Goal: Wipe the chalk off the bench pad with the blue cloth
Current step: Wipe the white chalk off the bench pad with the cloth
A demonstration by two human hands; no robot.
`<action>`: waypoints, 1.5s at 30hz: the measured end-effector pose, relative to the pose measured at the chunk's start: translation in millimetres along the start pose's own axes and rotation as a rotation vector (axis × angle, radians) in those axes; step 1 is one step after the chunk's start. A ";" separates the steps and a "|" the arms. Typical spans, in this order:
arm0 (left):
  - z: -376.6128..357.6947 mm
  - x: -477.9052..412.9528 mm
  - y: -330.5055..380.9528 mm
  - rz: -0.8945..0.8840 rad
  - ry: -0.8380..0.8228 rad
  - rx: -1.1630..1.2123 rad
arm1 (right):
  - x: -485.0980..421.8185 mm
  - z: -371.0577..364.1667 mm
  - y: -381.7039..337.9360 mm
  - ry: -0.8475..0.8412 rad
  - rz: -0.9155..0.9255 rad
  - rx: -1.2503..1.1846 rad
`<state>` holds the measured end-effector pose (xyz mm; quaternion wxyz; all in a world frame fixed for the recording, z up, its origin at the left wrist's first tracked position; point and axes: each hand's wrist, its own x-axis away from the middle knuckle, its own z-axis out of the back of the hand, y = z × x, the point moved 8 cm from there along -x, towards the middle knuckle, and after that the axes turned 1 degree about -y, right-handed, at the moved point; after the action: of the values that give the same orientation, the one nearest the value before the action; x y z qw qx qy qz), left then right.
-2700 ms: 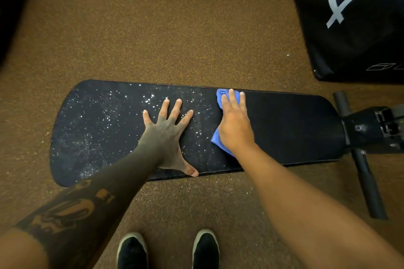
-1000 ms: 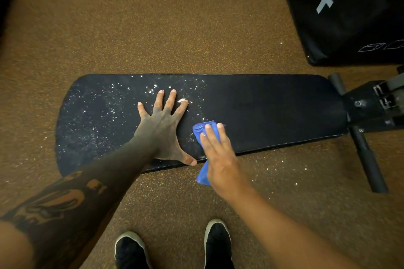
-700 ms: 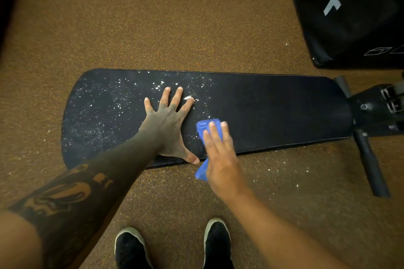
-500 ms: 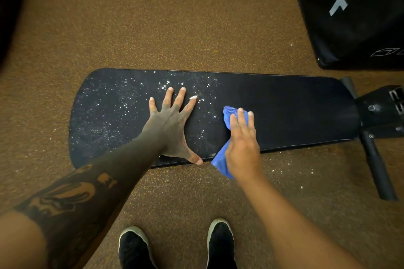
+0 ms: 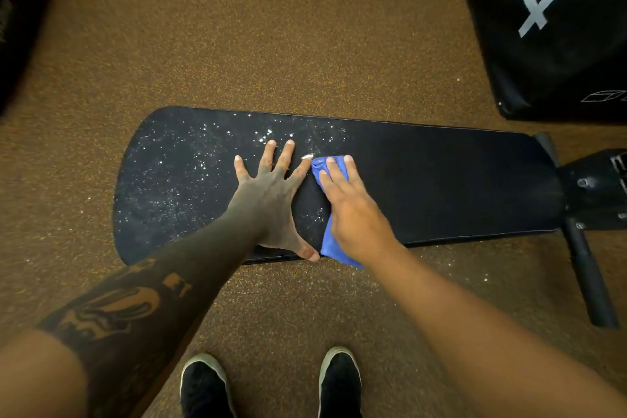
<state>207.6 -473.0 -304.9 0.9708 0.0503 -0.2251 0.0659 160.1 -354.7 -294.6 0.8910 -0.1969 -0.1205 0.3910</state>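
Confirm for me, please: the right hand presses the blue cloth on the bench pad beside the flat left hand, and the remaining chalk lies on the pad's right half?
Not quite. The head view shows the remaining chalk on the bench pad's left half; the right half looks clean. The rest holds: the right hand presses the blue cloth beside the flat left hand.

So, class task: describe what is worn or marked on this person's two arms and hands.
Both arms are bare, with no sleeves, gloves, watch or rings showing. The left hand and its forearm carry dense dark tattoo ink with patterned shapes. The right hand and its arm are unmarked.
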 end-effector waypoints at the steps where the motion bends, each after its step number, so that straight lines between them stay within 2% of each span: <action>1: -0.2 0.0 0.2 0.002 -0.001 -0.006 | -3.2 2.0 6.1 -0.027 0.024 0.012; 2: -0.5 -0.1 0.1 0.004 -0.003 -0.010 | -10.2 8.0 19.3 -0.004 -0.019 0.017; 5: -0.1 0.6 -0.5 0.010 0.001 -0.014 | -23.0 26.2 54.5 0.129 -0.348 0.019; 6: 0.0 0.6 -1.3 0.014 0.006 -0.012 | -22.6 24.2 46.1 0.132 -0.345 0.004; 10: 0.8 1.0 -2.6 0.021 0.036 -0.010 | -8.0 1.1 -2.1 -0.066 0.040 -0.023; 11: 1.2 1.5 -2.3 0.014 0.039 -0.019 | -12.0 4.2 3.2 -0.061 0.042 -0.014; 15: 4.4 1.1 -5.2 0.004 0.047 -0.010 | -40.4 21.4 36.9 0.118 -0.311 -0.008; 16: 6.1 0.3 -7.7 0.012 0.050 -0.002 | -42.1 19.7 32.2 0.125 -0.325 -0.011; 20: 8.7 -4.9 -15.9 0.039 0.037 0.003 | -35.8 11.9 12.2 0.018 -0.070 -0.030; 21: 8.9 -6.4 -16.6 0.040 0.026 0.001 | -38.5 16.5 21.6 0.035 -0.098 -0.025; 25: 7.8 -9.7 -16.3 0.036 -0.008 0.005 | -54.4 34.2 53.2 0.247 -0.500 -0.064; 27: 7.3 -9.7 -16.7 0.043 -0.009 0.002 | -63.0 27.8 38.4 0.206 -0.437 -0.052; 30: 7.2 -9.6 -17.1 0.043 0.000 -0.009 | -73.0 21.9 29.1 0.037 -0.144 0.004; 31: 7.1 -9.5 -17.2 0.040 -0.002 -0.006 | -77.3 26.0 37.2 0.027 -0.141 0.017; 34: 7.0 -9.2 -17.1 0.038 -0.002 -0.001 | -87.9 40.8 63.2 0.136 -0.392 0.005; 35: 6.8 -8.9 -17.0 0.039 -0.006 -0.003 | -90.3 39.3 56.8 0.150 -0.410 -0.007; 36: 6.6 -8.8 -16.8 0.040 -0.011 -0.005 | -93.4 34.1 43.4 0.134 -0.350 -0.013; 39: 6.8 -9.1 -16.9 0.045 -0.005 -0.005 | -94.2 12.2 10.3 -0.049 0.013 0.001; 40: 7.1 -8.9 -17.0 0.044 -0.007 0.001 | -95.5 14.0 14.2 -0.074 0.046 0.007; 41: 7.1 -9.3 -16.7 0.041 -0.008 0.006 | -99.8 19.7 25.6 -0.051 -0.003 0.011; 44: 7.4 -9.3 -16.6 0.036 -0.014 0.014 | -107.7 33.4 51.0 0.083 -0.310 0.027; 45: 7.4 -9.0 -16.7 0.036 -0.012 0.012 | -107.6 30.4 39.9 0.084 -0.286 0.024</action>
<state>198.9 -491.4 -303.4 0.9678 0.0526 -0.2313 0.0846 51.4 -402.4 -291.8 0.9441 -0.1833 -0.1052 0.2529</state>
